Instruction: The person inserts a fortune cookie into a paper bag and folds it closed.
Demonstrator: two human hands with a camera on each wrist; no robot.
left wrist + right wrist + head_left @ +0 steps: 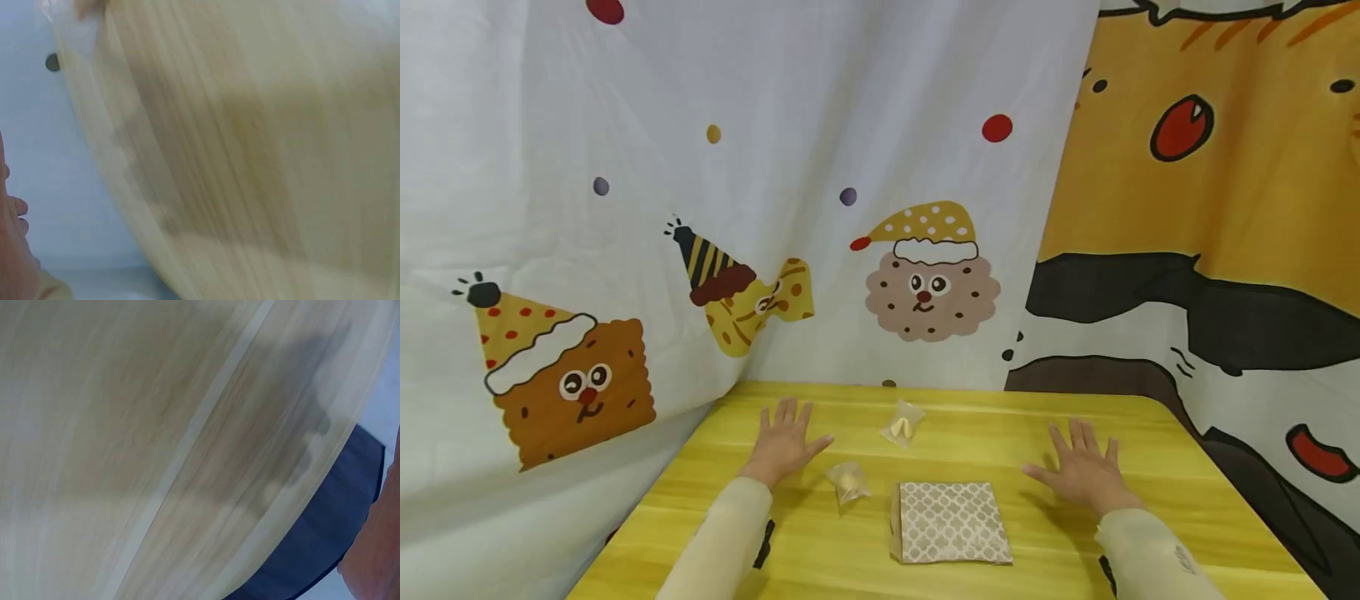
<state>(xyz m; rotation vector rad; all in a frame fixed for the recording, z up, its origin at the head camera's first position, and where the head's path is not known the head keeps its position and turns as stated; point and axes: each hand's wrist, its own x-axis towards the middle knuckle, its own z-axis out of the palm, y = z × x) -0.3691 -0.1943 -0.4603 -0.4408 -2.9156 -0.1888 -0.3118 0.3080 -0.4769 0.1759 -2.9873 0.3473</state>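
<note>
The left hand is at the lower left of the head view, fingers straight and spread, thumb pointing toward the middle of the frame. The right hand mirrors it at the lower right, also spread, its thumb pointing inward. Both hands hold nothing and look raised over the yellow wood-grained table; in the two wrist views, dark shadows fall across the grain and only part of each hand shows at the frame's edge.

Between them, low and right of the frame's centre, lies a folded packet printed with a pale lattice pattern, a plain brown edge along its left side. One clear wrapper with a pale piece inside lies near the left hand, up and left of the folded packet. Another clear pouch, holding a pale yellow curved piece, lies higher, near the table's far edge.

The right sleeve, cream like the left sleeve, bears small dark lettering at the lower right, too small to read surely. Behind, a white curtain shows cartoon biscuits in party hats.
</note>
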